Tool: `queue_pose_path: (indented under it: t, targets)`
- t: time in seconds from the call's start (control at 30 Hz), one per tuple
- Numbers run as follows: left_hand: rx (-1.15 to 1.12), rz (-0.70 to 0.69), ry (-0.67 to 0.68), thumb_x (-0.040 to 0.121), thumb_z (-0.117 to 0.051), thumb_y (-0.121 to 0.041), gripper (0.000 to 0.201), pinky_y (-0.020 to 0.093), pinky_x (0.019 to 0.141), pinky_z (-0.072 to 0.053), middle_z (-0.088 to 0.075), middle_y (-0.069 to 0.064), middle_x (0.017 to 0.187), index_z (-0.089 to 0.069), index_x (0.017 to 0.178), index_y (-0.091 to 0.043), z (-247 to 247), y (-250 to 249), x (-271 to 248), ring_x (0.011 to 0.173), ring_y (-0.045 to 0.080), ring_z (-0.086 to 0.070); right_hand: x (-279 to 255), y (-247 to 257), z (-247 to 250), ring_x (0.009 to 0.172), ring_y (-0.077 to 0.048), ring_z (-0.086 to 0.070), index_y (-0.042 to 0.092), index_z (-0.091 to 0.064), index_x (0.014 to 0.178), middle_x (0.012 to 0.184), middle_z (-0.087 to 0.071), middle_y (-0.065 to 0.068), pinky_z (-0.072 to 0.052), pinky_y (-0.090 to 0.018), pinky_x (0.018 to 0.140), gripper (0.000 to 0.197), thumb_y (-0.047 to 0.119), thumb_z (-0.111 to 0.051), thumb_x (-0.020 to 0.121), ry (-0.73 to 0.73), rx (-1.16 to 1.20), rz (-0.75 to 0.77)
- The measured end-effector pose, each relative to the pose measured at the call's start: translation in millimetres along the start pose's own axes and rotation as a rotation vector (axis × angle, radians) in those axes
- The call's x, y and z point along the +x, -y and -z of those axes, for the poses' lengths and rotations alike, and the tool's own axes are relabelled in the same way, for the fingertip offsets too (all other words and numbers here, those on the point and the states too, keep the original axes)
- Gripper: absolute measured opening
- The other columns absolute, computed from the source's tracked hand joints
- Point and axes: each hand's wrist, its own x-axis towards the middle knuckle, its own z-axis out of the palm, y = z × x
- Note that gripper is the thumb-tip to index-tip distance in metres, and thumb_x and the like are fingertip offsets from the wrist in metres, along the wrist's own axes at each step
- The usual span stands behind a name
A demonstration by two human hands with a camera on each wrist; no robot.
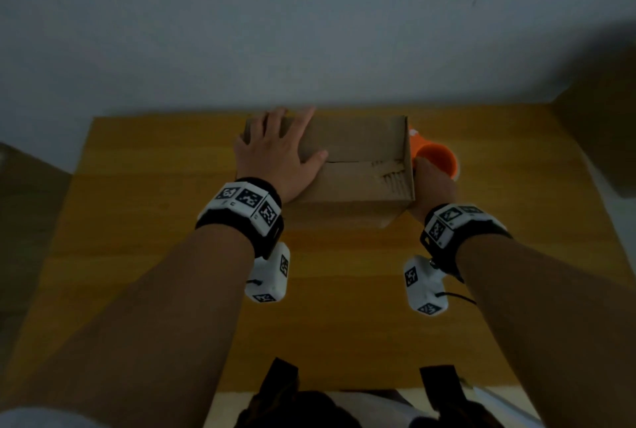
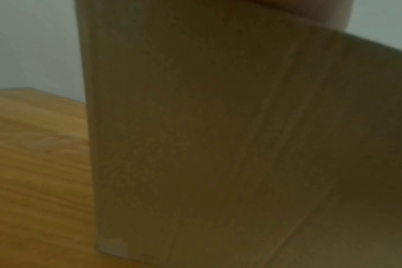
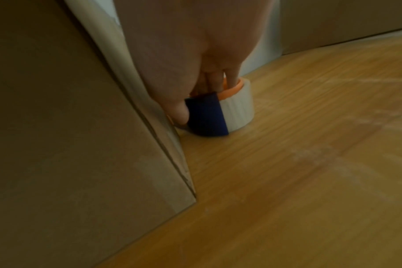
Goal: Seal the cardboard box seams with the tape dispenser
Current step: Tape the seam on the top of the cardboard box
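Note:
A closed brown cardboard box lies on the wooden table, its centre seam running left to right with torn paper near the right end. My left hand lies flat on the box's left top, fingers spread. The box's side fills the left wrist view. Just right of the box, my right hand grips the orange tape dispenser. In the right wrist view the fingers curl inside the dispenser's orange ring, beside its blue part and the clear tape roll, low at the box's right side.
A grey wall stands right behind the table's far edge. A large brown shape stands at the table's right rear corner. The near half of the tabletop is bare wood. Dark straps hang at the bottom of the head view.

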Motion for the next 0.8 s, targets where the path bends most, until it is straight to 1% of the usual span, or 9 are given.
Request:
queue_pose_path:
  t: [0.1,0.23,0.33,0.4,0.5,0.63,0.67,0.73,0.8]
  targets:
    - [-0.006,-0.003,-0.011,0.085,-0.033,-0.068,0.07,0.056,0.109,-0.022,-0.018,0.0,0.155,-0.01,0.146,-0.044,-0.7,0.2,-1.2,0.142,0.031,-0.016,2.5,0.3,1.3,0.09,-0.035,-0.065,0.003,-0.054,0.109,0.103,-0.065,-0.015,-0.049,-0.039,0.068,0.022,0.015,-0.052,0.091,0.033,-0.07,-0.028]
    - [-0.01,-0.001,-0.012,0.084,-0.034,-0.068,0.07,0.057,0.11,-0.022,-0.019,0.0,0.155,-0.009,0.146,-0.045,0.7,-1.3,-1.7,0.142,0.031,-0.015,-1.8,1.8,-1.1,0.073,-0.028,-0.058,0.006,-0.063,0.096,0.094,-0.069,-0.013,-0.048,-0.035,0.063,0.013,0.011,-0.053,0.09,0.117,-0.139,-0.056]
    - [-0.011,0.007,0.002,0.084,-0.034,-0.068,0.07,0.058,0.11,-0.021,-0.018,-0.001,0.155,-0.009,0.146,-0.045,2.3,-2.1,-1.6,0.142,0.031,-0.015,-4.8,-0.7,1.6,0.07,-0.026,-0.055,0.003,-0.059,0.094,0.083,-0.065,-0.01,-0.046,-0.034,0.061,0.009,0.008,-0.052,0.09,0.151,-0.116,-0.073]
    - [-0.009,0.008,0.014,0.084,-0.034,-0.068,0.07,0.058,0.11,-0.02,-0.018,-0.001,0.155,-0.009,0.146,-0.045,4.5,-2.4,-1.9,0.143,0.031,-0.015,-8.1,-1.6,9.1,0.07,-0.026,-0.055,0.006,-0.055,0.094,0.072,-0.057,-0.006,-0.046,-0.033,0.062,0.006,0.008,-0.05,0.092,0.124,-0.091,-0.084]
    - [-0.006,0.018,0.042,0.084,-0.033,-0.069,0.07,0.062,0.112,-0.012,-0.017,-0.001,0.156,-0.009,0.146,-0.046,8.1,-4.0,-3.3,0.144,0.03,-0.014,-13.8,-1.9,26.3,0.072,-0.03,-0.062,0.01,-0.062,0.099,0.083,-0.067,-0.01,-0.052,-0.034,0.063,0.015,0.014,-0.052,0.089,0.025,-0.012,-0.113]
    - [0.024,0.045,0.107,0.085,-0.03,-0.07,0.071,0.066,0.113,0.0,-0.009,-0.001,0.16,-0.006,0.147,-0.045,16.0,-9.9,-6.2,0.148,0.028,-0.005,-28.1,-1.6,65.9,0.075,-0.03,-0.054,0.008,-0.048,0.075,0.072,-0.053,-0.01,-0.05,-0.038,0.072,0.019,0.017,-0.05,0.091,0.046,-0.001,-0.225]
    - [0.033,0.048,0.121,0.086,-0.029,-0.069,0.071,0.066,0.113,0.0,-0.008,-0.001,0.16,-0.006,0.148,-0.044,18.5,-11.5,-7.1,0.148,0.028,-0.003,-31.7,-1.5,76.4,0.072,-0.029,-0.054,0.007,-0.048,0.076,0.069,-0.05,-0.009,-0.05,-0.037,0.07,0.017,0.016,-0.05,0.09,0.028,0.019,-0.24]
    - [0.028,0.047,0.131,0.089,-0.028,-0.065,0.069,0.065,0.113,0.0,-0.005,-0.001,0.161,-0.008,0.149,-0.04,25.5,-15.8,-8.2,0.149,0.026,0.001,-37.2,-0.6,97.9,0.058,-0.024,-0.048,0.003,-0.049,0.081,0.062,-0.046,-0.009,-0.042,-0.031,0.055,0.011,0.013,-0.048,0.087,-0.02,0.086,-0.264]
    - [-0.02,0.036,0.133,0.092,-0.029,-0.059,0.066,0.063,0.115,-0.002,-0.002,-0.001,0.161,-0.009,0.15,-0.034,35.3,-22.4,-6.8,0.149,0.024,0.004,-43.6,2.2,120.9,0.054,-0.024,-0.042,0.001,-0.049,0.081,0.062,-0.044,-0.011,-0.036,-0.03,0.054,0.011,0.01,-0.046,0.086,-0.058,0.174,-0.283]
